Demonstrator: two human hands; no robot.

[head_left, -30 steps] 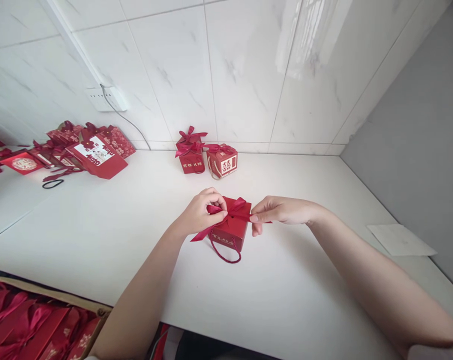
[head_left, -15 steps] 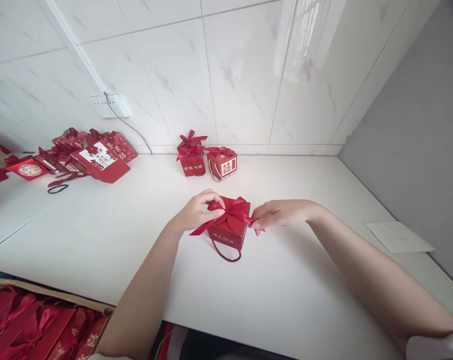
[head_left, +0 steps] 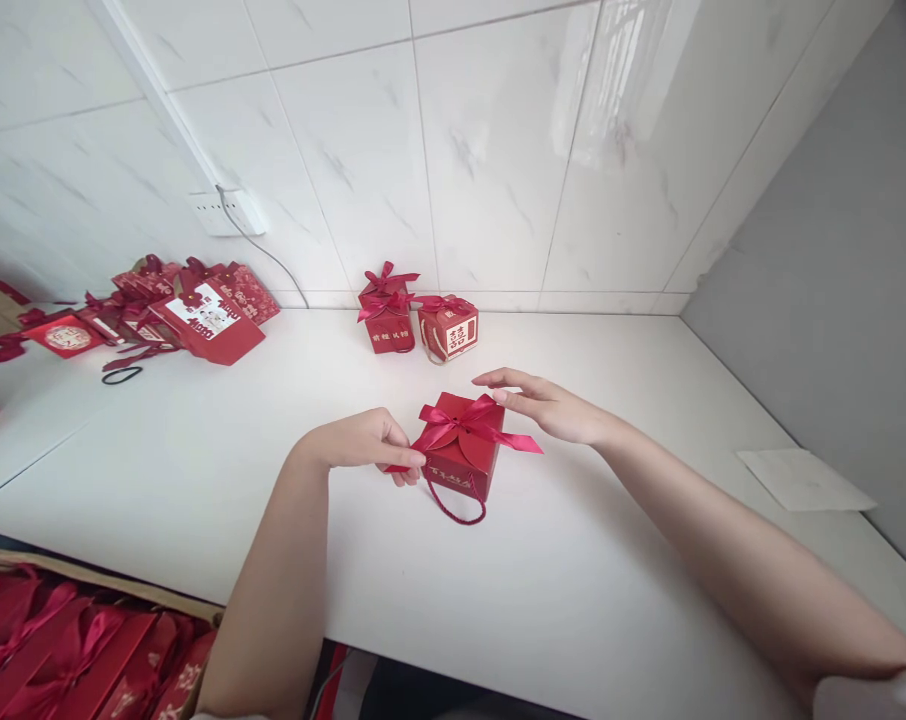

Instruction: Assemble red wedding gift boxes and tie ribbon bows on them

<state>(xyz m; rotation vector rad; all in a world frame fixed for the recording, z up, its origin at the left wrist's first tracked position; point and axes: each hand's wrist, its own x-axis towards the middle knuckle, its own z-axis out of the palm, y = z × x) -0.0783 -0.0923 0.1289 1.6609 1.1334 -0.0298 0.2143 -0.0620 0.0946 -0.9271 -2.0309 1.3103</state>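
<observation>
Left hand (head_left: 364, 440) now pinches the left ribbon tail (head_left: 426, 438); right hand (head_left: 547, 405) has released the right tail (head_left: 523, 443).

From the view's centre: at twelve o'clock, a ribboned red box with a white lettered panel (head_left: 460, 335); just beside it, at ten o'clock, a taller, bow-topped red box (head_left: 389, 325). Behind both rises a marbled tile wall (head_left: 490, 160). Farther out at ten, a white wall socket (head_left: 228, 214) with a grey cable (head_left: 273, 260). At nine, a cluster of red packages (head_left: 213, 320) and a dark loop (head_left: 122, 376). At eight, an open carton (head_left: 145, 594) holds ribboned red packages (head_left: 78, 655). At half past three, a white sheet (head_left: 805, 479) lies near a grey panel (head_left: 835, 260).
</observation>
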